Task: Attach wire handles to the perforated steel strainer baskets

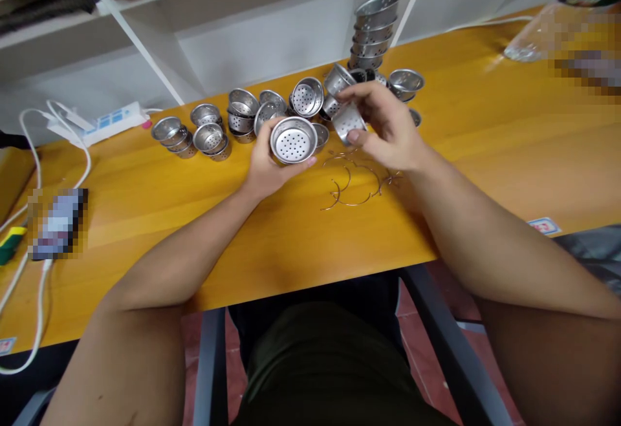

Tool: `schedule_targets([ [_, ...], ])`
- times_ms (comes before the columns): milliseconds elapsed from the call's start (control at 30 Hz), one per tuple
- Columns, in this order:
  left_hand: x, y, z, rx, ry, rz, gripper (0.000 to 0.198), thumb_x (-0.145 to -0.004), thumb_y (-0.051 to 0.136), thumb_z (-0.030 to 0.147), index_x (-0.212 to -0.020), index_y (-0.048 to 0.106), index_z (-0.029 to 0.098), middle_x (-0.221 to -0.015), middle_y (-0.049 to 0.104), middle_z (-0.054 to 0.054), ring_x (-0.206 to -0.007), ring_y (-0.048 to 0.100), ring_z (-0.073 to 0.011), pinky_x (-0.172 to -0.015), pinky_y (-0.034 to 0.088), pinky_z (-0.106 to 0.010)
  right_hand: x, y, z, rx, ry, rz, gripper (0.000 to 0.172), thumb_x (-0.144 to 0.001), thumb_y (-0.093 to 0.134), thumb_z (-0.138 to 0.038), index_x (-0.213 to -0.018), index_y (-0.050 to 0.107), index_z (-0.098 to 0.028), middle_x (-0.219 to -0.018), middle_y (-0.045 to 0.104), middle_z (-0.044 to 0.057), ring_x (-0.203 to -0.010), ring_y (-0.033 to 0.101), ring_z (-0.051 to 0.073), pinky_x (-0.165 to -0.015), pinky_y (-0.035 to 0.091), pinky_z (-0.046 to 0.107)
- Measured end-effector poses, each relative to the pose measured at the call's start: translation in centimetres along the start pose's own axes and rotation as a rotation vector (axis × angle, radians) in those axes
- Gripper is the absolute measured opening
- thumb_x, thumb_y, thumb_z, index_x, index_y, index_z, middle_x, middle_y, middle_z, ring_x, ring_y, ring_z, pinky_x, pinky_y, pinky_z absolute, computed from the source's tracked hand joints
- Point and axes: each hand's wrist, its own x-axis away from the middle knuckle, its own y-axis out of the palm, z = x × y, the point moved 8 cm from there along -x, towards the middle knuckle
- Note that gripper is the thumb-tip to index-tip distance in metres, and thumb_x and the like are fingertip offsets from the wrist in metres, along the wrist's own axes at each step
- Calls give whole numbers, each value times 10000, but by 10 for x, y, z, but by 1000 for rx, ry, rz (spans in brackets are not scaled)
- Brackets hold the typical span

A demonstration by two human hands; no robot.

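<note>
My left hand (266,167) is closed around a metal filter basket (294,141), its perforated floor and open top facing me. To the right of it, my right hand (388,119) grips a second metal filter basket (348,123) between thumb and fingers, tilted on its side. Thin wire rings (356,201) lie on the table just below my right hand. Behind both hands stand more perforated baskets (307,97) in short stacks, some partly hidden by my fingers. A taller stack of baskets (371,41) rises at the back, beyond my right hand.
White shelving (262,25) borders the back of the wooden table (272,245). At left are a power strip (114,121), white cables and a phone (59,224). A clear plastic bottle (538,35) is at the far right. Chair armrests (213,348) flank my lap.
</note>
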Motion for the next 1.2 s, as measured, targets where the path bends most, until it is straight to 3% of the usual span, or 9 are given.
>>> schedule_targets([
  [167,0,-13,8,-102,39,105,1240,-890,1076,995,-1793,436,435,-1624,746,-117,-1644,795,-485,-1441,644,-777,9,40,-9,99,-32,-306,803,-1034,972,-784,-1628,776,-281,-1590,874,194,-1416,845,515,-1263,682,742],
  [300,0,-12,32,-93,120,84,1136,-948,841,1170,-1738,516,422,-1656,750,-124,-1678,779,-484,-1466,631,-784,18,78,-14,169,-19,-347,842,-1026,1003,-707,-1697,742,-272,-1687,834,223,-1495,828,553,-1263,694,771],
  [433,2,-15,42,-51,131,105,1049,-1055,681,1173,-1698,525,360,-1647,761,-126,-1580,810,-403,-1383,675,-710,23,103,-1,268,35,-340,829,-1023,1024,-729,-1641,747,-249,-1642,826,258,-1474,820,578,-1225,710,797],
  [567,0,-14,18,-52,23,101,1225,-895,846,1220,-1690,491,358,-1585,760,-121,-1526,830,-416,-1319,703,-661,21,98,2,234,17,-317,1041,-979,1075,-756,-1793,665,-254,-1708,775,267,-1546,774,595,-1317,663,838],
  [667,-5,-11,0,-108,-36,97,1381,-746,1122,1067,-1769,450,428,-1643,729,-124,-1658,773,-498,-1390,674,-719,16,74,-10,145,-67,-270,1237,-990,1027,-853,-1961,529,-270,-1828,703,260,-1623,730,586,-1374,639,808],
  [800,-5,-9,-1,-107,-49,95,1318,-779,1217,885,-1767,475,426,-1686,732,-126,-1667,781,-487,-1423,661,-719,10,50,-28,100,-110,-100,1080,-1128,831,-906,-1985,530,-323,-1824,708,211,-1620,727,547,-1409,619,778],
  [900,-1,-4,10,-89,-33,6,1153,-885,1131,815,-1761,497,418,-1743,747,-122,-1645,801,-454,-1409,679,-673,8,63,-37,133,-93,-46,1165,-1068,852,-989,-1970,544,-320,-1833,680,216,-1685,655,591,-1450,570,821],
  [1067,4,1,19,-89,21,-51,957,-990,964,649,-1781,497,380,-1786,769,-128,-1634,808,-422,-1395,691,-622,4,85,-29,165,-52,-19,868,-1166,777,-854,-1866,626,-363,-1761,708,188,-1669,656,551,-1468,558,802],
  [1200,2,9,9,-95,6,-72,959,-1003,944,640,-1798,491,355,-1802,765,-148,-1633,802,-419,-1389,690,-607,-3,84,-17,138,-94,-15,850,-1140,797,-836,-1810,661,-331,-1731,737,198,-1659,666,532,-1476,552,777],
])
